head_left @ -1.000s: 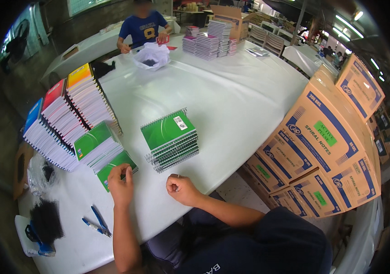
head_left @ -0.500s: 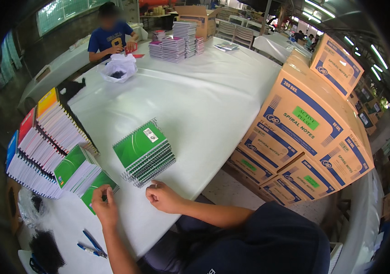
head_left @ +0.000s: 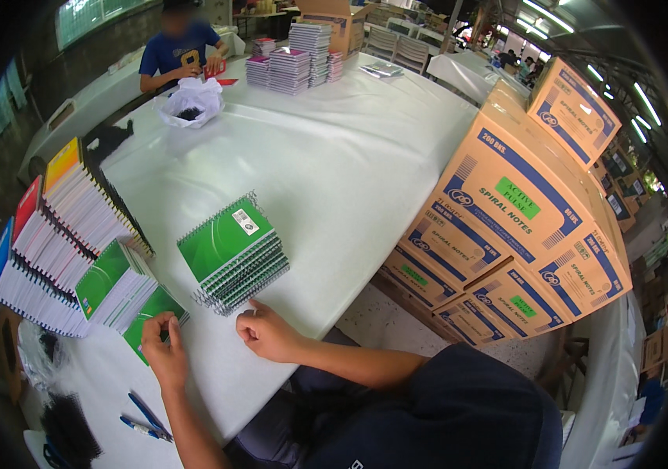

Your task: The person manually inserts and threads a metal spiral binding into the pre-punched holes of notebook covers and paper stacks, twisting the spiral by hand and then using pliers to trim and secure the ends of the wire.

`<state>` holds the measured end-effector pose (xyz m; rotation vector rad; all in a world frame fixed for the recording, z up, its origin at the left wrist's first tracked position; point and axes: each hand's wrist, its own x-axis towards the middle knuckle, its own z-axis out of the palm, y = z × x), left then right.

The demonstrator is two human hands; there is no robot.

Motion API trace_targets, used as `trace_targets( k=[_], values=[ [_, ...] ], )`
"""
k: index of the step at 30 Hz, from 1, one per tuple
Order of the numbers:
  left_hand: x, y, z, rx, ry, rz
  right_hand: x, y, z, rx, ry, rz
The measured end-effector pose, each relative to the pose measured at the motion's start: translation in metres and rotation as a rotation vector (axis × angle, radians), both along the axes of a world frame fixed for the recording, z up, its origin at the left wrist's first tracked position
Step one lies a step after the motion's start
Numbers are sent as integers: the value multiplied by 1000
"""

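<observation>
Left hand [head_left: 163, 352], fingers narrowly curled, over a green notebook [head_left: 155, 302] at left; whether it grips, I cannot tell. Right hand [head_left: 268, 334], loosely curled, contents hidden, beside a spiral-bound green stack [head_left: 228, 242]. Notebook handling seems underway; lifting 1 would call for an edge pinch.

Glossy green notebook covers [head_left: 220, 244], shiny metal-looking coils [head_left: 226, 305], sheeny white plastic-looking tablecloth [head_left: 334, 164], matt cardboard boxes [head_left: 506, 227]

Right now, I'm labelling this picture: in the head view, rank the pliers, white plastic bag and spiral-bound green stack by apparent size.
1. Spiral-bound green stack
2. White plastic bag, though farther away
3. Pliers
</observation>
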<state>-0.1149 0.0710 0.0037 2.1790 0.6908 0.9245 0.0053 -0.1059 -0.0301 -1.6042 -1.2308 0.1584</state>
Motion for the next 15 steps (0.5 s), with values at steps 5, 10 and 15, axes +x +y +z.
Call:
trace_targets(
  k=[5, 10, 15],
  values=[
    [-1, -1, 4, 33, 28, 1, -1, 0, 1, 9, 12, -30],
    [-1, -2, 5, 27, 29, 6, -2, -2, 6, 30, -57, 7],
    [0, -3, 5, 10, 31, 10, -3, 2, 0, 45, -125, 8]
  ],
)
